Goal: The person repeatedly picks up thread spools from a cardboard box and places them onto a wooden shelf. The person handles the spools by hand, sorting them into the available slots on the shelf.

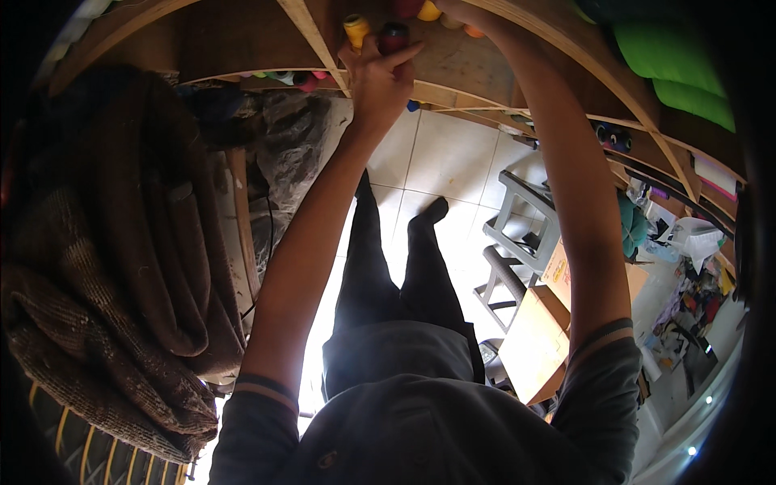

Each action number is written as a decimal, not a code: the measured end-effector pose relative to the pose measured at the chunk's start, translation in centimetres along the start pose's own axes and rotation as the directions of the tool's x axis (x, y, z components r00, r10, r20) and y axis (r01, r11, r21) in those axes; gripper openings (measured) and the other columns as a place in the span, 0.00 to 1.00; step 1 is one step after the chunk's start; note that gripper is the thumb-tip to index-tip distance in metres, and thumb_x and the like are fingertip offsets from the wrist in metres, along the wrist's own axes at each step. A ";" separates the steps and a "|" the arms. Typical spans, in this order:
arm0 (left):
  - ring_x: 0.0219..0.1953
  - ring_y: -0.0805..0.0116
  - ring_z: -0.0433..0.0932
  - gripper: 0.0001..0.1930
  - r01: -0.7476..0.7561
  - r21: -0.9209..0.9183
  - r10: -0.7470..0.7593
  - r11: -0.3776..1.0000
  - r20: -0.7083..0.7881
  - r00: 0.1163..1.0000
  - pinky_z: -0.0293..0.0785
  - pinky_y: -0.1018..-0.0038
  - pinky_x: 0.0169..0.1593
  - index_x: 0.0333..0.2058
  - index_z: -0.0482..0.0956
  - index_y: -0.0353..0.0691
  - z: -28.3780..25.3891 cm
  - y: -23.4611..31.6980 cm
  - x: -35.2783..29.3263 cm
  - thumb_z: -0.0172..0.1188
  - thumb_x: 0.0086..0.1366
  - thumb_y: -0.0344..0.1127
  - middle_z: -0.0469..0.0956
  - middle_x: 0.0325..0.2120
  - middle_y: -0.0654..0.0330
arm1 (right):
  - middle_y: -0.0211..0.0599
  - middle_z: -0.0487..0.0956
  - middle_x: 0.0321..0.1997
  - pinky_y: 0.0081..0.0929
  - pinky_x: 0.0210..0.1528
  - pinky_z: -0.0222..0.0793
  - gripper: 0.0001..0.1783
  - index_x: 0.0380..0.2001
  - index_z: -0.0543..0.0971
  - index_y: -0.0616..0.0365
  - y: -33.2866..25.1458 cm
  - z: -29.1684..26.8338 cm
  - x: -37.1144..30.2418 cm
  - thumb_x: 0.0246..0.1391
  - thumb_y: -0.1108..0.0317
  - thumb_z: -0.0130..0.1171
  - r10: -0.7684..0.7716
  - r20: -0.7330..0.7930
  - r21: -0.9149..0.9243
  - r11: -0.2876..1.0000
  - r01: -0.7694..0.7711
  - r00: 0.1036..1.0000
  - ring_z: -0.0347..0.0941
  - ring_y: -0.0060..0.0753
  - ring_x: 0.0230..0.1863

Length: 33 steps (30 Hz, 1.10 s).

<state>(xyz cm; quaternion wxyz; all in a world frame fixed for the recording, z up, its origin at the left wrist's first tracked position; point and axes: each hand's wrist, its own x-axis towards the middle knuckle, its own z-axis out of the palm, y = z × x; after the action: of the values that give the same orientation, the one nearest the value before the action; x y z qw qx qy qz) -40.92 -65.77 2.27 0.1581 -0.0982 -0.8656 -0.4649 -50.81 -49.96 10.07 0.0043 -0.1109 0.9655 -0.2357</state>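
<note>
My left hand (381, 85) is up at a wooden shelf (477, 73), its fingers wrapped round a dark thread spool (394, 37). A yellow thread spool (356, 31) touches or nearly touches its fingers; whether that hand also grips it I cannot tell. At the top edge of the picture my right hand (459, 10) reaches in among more spools, its fingers mostly cut off. Beside it are a yellow spool (429, 11), a dark red spool (406, 8) and an orange spool (474, 31).
Lower shelf bays hold several coloured spools (305, 81). Bright green bundles (671, 65) lie at upper right. A thick brown textile (153, 234) hangs on my left. Grey plastic stools (525, 218) and a cardboard box (533, 339) stand on the tiled floor (444, 153) to my right.
</note>
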 end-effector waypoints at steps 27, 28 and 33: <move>0.47 0.48 0.62 0.14 -0.143 0.162 0.137 0.976 0.043 0.990 0.67 0.61 0.51 0.35 0.86 0.60 0.1 0.3 -0.9 0.63 0.52 0.29 0.76 0.37 0.62 | 0.39 0.79 0.30 0.29 0.34 0.69 0.21 0.34 0.79 0.57 1.2 2.7 -0.5 0.50 0.49 0.61 -0.267 -0.180 0.085 0.955 0.286 0.947 0.74 0.33 0.31; 0.47 0.49 0.63 0.14 -0.159 0.195 0.152 0.968 0.051 0.987 0.67 0.61 0.52 0.35 0.86 0.60 0.2 0.4 -0.4 0.63 0.52 0.30 0.76 0.37 0.62 | 0.35 0.79 0.28 0.24 0.32 0.68 0.25 0.33 0.79 0.58 1.9 2.8 -0.4 0.50 0.44 0.62 -0.292 -0.105 0.166 0.937 0.306 0.951 0.73 0.27 0.28; 0.50 0.49 0.64 0.12 -0.226 0.219 0.215 0.949 0.072 0.974 0.63 0.61 0.56 0.34 0.86 0.60 -0.2 -1.1 0.4 0.64 0.50 0.33 0.76 0.39 0.62 | 0.29 0.68 0.19 0.24 0.26 0.58 0.24 0.23 0.73 0.59 0.4 2.2 -2.4 0.51 0.46 0.62 -0.217 0.399 0.233 0.964 0.130 0.891 0.62 0.21 0.23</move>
<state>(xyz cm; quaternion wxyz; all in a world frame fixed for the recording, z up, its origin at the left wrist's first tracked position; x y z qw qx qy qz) -41.56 -66.56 1.65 0.1985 -0.1865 -0.9000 -0.3403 -48.46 -50.09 7.85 0.2021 -0.2443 0.8992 -0.3017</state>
